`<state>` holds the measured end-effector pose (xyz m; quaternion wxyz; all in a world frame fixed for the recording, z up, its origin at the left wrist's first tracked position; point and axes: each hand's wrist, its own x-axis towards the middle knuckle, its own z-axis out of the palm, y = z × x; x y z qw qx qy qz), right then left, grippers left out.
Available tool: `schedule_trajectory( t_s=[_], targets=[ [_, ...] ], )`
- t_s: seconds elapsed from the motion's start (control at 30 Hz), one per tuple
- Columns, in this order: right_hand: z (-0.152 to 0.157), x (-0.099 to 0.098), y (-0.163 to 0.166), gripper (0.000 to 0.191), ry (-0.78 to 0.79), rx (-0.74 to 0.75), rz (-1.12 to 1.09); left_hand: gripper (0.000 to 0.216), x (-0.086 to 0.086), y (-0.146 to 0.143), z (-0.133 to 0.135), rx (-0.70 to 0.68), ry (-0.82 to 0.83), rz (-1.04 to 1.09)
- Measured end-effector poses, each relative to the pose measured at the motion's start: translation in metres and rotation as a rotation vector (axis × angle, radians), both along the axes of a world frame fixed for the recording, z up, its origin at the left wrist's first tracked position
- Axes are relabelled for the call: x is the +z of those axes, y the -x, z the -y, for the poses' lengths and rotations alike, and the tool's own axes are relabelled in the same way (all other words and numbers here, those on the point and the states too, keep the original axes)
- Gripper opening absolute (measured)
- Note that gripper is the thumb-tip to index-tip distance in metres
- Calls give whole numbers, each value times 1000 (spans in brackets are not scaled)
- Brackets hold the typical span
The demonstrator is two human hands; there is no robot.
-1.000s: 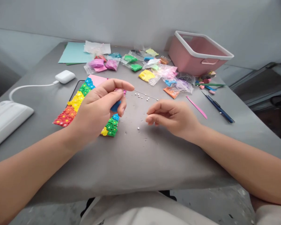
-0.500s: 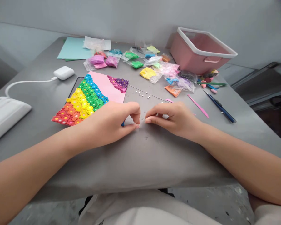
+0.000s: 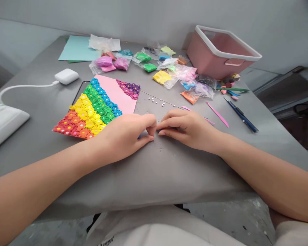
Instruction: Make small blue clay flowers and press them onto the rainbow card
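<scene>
My left hand (image 3: 133, 131) rests low over the grey table with thumb and index finger pinched together. A bit of blue (image 3: 139, 136) shows between its fingers; what the tips hold is too small to make out. Facing it, almost touching, my right hand (image 3: 188, 129) has its fingers closed to a pinch, and their contents are hidden. Left of my hands lies a pink card (image 3: 111, 89) covered with bands of small clay flowers (image 3: 92, 111) in rainbow colours, partly behind my left hand. Several small white balls (image 3: 156, 101) and a thin metal needle (image 3: 166, 102) lie beyond the fingers.
Bags of coloured clay (image 3: 162, 78) spread across the back, beside a pink bin (image 3: 207, 56). Pink modelling tools (image 3: 218, 115) and a dark blue pen-like tool (image 3: 241, 114) lie at right. A white case (image 3: 66, 76) on a cable and turquoise sheets (image 3: 78, 49) are at left.
The right fingers have moved slightly left, closer to the left fingertips. The left hand keeps its pinch and has shifted slightly right. The view has tilted a little.
</scene>
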<state>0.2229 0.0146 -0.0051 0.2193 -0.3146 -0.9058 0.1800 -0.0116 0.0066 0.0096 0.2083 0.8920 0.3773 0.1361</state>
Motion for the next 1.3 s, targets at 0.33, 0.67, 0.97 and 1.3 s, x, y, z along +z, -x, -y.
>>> schedule_trajectory(
  t_s=[0.33,0.67,0.97,1.3],
  targets=[
    [-3,-1,-2,16,127,-19,-12,6,-1,-1,-2,-23,-27,61],
    [-5,-3,-2,10,39,12,-69,8,-3,2,-4,-46,18,77],
    [3,-6,5,9,-45,14,-102,12,-1,3,-5,-22,-16,38],
    [4,-13,10,7,-113,29,-131,12,-2,3,-5,-24,6,29]
  ],
)
